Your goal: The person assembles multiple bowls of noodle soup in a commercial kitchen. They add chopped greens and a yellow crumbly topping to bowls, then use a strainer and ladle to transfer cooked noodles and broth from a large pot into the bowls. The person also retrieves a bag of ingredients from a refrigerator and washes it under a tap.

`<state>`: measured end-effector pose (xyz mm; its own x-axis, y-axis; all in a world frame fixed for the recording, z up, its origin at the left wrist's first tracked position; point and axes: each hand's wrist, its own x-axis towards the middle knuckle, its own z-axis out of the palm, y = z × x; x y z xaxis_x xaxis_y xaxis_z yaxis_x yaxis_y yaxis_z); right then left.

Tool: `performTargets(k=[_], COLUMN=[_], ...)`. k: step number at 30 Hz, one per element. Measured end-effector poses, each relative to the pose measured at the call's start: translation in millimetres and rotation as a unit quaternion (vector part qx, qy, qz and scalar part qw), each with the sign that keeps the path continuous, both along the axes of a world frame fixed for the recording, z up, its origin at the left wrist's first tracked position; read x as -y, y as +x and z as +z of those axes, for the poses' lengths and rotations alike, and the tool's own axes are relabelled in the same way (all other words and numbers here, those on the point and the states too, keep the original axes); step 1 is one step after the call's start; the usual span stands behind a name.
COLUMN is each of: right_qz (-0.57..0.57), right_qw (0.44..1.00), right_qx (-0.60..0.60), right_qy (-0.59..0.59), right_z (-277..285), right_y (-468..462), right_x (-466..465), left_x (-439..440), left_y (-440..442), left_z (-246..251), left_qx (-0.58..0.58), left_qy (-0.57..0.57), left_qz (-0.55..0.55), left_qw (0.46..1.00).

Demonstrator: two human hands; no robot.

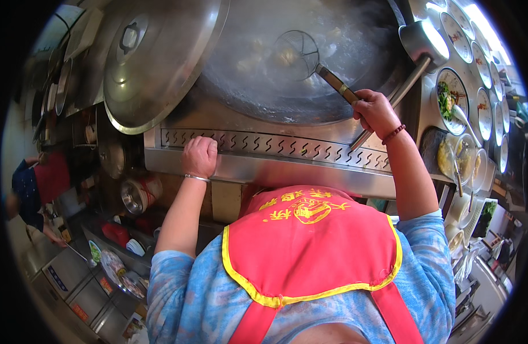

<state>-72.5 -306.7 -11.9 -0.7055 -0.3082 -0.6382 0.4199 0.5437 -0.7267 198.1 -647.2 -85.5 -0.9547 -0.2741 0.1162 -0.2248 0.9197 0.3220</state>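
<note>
My right hand (375,111) grips the wooden handle of a wire skimmer (299,53). The skimmer's mesh head is over or in a large wok (264,109) of steaming liquid, and steam blurs its exact depth. Pale yellowish food pieces (251,63) show in the liquid, one within the outline of the mesh. My left hand (200,155) rests in a loose fist on the slotted steel ledge (264,144) at the stove's front; its fingertips are hidden. Left of the wok a big domed metal lid (160,60) leans over the rim.
A steel ladle (424,43) lies at the wok's right, its handle passing close to my right hand. Beyond stand several bowls (483,114), one with greens and a spoon (461,114), and seasoning containers (464,159). Another person (40,185) holds a ladle at far left.
</note>
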Motion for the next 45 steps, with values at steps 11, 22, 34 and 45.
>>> performTargets(k=[11, 22, 34, 45], right_qz=[-0.103, -0.073, -0.245, -0.25], right_qw=[0.994, 0.839, 0.796, 0.916], right_qx=[-0.033, -0.464, -0.304, -0.289], right_qy=[0.011, 0.274, 0.462, 0.126], right_z=[-1.7, 39.1, -10.3, -52.9], right_y=[50.5, 144.2, 229.0, 203.8], right_x=[15.1, -6.1, -32.8, -24.7], left_x=[31.0, 333.3, 338.9, 57.2], left_y=[-29.0, -231.2, -312.0, -406.4], left_z=[20.3, 31.6, 7.7, 39.7], left_qx=[-0.172, -0.089, -0.063, -0.117], left_qy=[0.049, -0.261, -0.016, -0.022], left_qz=[-0.08, 0.26, 0.132, 0.002], left_qw=[0.981, 0.925, 0.989, 0.993])
